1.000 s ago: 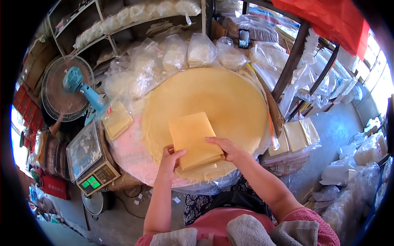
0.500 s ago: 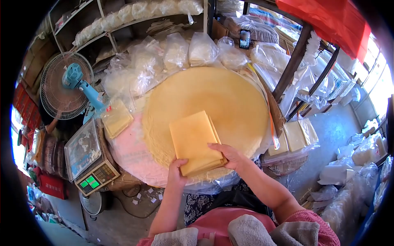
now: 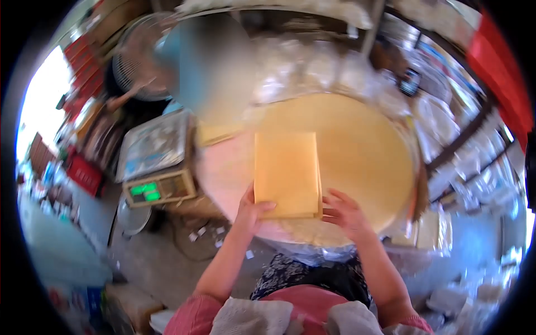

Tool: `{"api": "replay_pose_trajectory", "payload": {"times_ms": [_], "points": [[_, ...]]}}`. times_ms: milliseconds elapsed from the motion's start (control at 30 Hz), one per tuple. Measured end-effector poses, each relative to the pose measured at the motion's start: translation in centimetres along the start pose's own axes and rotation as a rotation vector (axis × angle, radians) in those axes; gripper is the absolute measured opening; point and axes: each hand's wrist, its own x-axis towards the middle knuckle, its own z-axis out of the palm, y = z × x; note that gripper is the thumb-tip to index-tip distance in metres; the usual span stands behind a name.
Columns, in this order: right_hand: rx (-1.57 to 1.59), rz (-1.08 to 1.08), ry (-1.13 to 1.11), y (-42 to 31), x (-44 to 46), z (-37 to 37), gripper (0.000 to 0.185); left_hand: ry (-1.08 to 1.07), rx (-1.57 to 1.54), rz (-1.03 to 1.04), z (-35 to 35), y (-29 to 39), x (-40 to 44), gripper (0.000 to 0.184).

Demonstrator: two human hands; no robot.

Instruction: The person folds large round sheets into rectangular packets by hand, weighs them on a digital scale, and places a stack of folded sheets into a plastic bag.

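Note:
A folded stack of thin yellow sheets (image 3: 286, 176), rectangular in outline, is held above a large round pile of the same yellow sheets (image 3: 363, 156). My left hand (image 3: 252, 210) grips the stack by its lower left corner, thumb on top and fingers underneath. Just off the stack's right edge is my right hand (image 3: 346, 215), its fingers spread and apart. What the sheets are made of, I cannot say for certain. Pink sheeting (image 3: 223, 173) shows under the pile on the left.
Left of the pile stands a weighing scale (image 3: 156, 148) with a green display. A fan (image 3: 139, 58) is behind it, near another person's arm (image 3: 125, 97). Plastic bags (image 3: 318, 70) line the back, and a dark post (image 3: 460, 134) slants on the right. Much is motion-blurred.
My view has swung left, towards the scale. The stack has turned more upright and moved left across the pile. My right hand has let go of its edge; my left keeps hold.

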Motion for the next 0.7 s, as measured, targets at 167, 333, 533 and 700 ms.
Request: {"api": "replay_pose_trajectory", "payload": {"times_ms": [167, 333, 533, 700], "points": [[-0.061, 0.034, -0.019, -1.6, -1.4, -4.0, 0.045, 0.197, 0.037, 0.297, -9.7, 11.6, 2.5, 0.063], [-0.045, 0.054, 0.126, -1.4, -3.4, -8.9, 0.04, 0.373, 0.189, 0.429, -21.7, 21.9, 5.0, 0.045], [0.013, 0.043, 0.187, -0.9, -4.8, -11.8, 0.034, 0.202, 1.094, 0.495, -36.5, 24.1, 4.3, 0.045], [-0.093, -0.007, 0.265, -2.4, -5.0, -10.6, 0.03, -0.034, 1.796, 0.82, -39.3, 25.9, 4.3, 0.037]]}}
